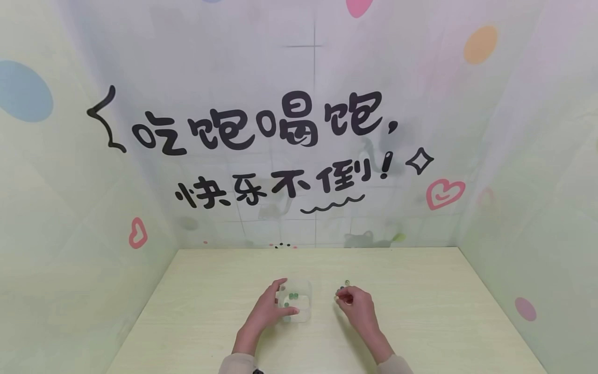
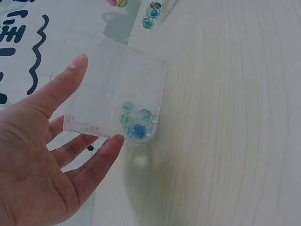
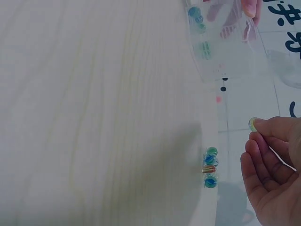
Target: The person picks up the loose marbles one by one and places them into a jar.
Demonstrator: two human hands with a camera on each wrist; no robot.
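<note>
My left hand (image 1: 268, 313) grips a clear plastic box (image 1: 303, 284) by its side, thumb on one wall and fingers on another. Several green and blue glass marbles (image 2: 138, 131) lie at the bottom of the box. To the right of it, my right hand (image 1: 362, 310) pinches a yellow-green marble (image 3: 252, 124) between thumb and index finger, above the table. Just under and beyond that hand, several loose marbles (image 3: 210, 168) sit close together on the table. In the head view the right hand partly hides them.
A pale wood-grain table (image 1: 196, 291) spreads under both hands. Behind it stands a white printed backdrop (image 1: 247, 161) with black writing, and matching side panels (image 1: 528, 249) rise at left and right.
</note>
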